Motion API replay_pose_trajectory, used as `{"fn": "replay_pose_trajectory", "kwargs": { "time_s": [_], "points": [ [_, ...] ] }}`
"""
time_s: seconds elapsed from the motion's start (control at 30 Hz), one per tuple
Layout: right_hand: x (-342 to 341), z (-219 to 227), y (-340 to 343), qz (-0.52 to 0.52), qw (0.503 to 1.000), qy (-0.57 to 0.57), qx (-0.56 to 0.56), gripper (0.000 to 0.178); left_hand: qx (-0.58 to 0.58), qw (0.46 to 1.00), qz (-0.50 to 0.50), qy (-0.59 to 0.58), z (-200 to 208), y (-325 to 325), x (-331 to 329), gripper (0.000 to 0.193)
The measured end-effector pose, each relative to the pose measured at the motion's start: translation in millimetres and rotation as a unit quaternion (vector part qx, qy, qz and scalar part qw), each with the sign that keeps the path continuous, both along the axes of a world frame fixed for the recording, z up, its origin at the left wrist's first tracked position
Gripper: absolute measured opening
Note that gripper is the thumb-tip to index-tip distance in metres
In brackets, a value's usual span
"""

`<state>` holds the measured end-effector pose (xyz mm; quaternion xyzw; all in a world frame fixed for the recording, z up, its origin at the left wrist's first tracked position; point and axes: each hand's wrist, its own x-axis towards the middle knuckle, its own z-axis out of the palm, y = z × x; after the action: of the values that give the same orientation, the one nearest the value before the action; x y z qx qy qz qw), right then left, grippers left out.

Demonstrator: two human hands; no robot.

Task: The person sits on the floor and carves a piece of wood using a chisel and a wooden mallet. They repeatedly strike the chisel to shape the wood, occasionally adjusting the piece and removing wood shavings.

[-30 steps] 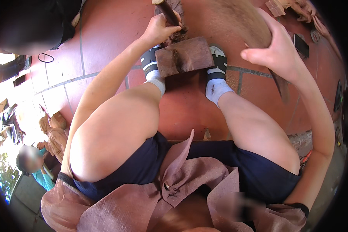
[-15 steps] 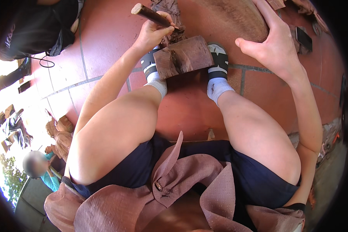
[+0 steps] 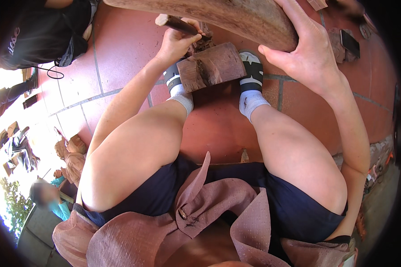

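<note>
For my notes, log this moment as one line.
left hand: grips brown wooden tool handle | right hand: on large curved wooden slab | reddish wood block: between feet

Sitting low over the red tile floor (image 3: pixel 120 49) here, my left hand (image 3: pixel 177 42) is wrapped around a short wooden-handled tool (image 3: pixel 176 23), held right above the small wood block (image 3: pixel 211 66) wedged between my feet. My right hand (image 3: pixel 305 55) is spread flat on the edge of the big curved wooden slab (image 3: pixel 218 13). A dark phone (image 3: pixel 349 43) lies on the tiles to the right
</note>
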<state>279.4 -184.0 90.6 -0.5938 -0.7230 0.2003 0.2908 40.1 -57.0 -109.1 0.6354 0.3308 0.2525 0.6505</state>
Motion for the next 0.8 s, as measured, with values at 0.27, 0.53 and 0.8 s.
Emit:
{"fn": "replay_pose_trajectory", "kwargs": {
  "time_s": [0.27, 0.53, 0.8],
  "points": [
    [4, -6, 8, 0.028, 0.962, -0.272, -0.012, 0.061, 0.080, 0.995, 0.041, 0.050, -15, -8, 3, 0.014],
    [5, -17, 16, 0.019, 0.973, -0.230, 0.027, 0.063, 0.046, 0.998, -0.040, 0.034, -2, 7, 2, 0.015],
    [10, -20, 25, 0.015, 0.985, -0.162, 0.048, 0.065, 0.043, 0.996, -0.080, 0.017, -5, 21, 7, 0.020]
  ]
}}
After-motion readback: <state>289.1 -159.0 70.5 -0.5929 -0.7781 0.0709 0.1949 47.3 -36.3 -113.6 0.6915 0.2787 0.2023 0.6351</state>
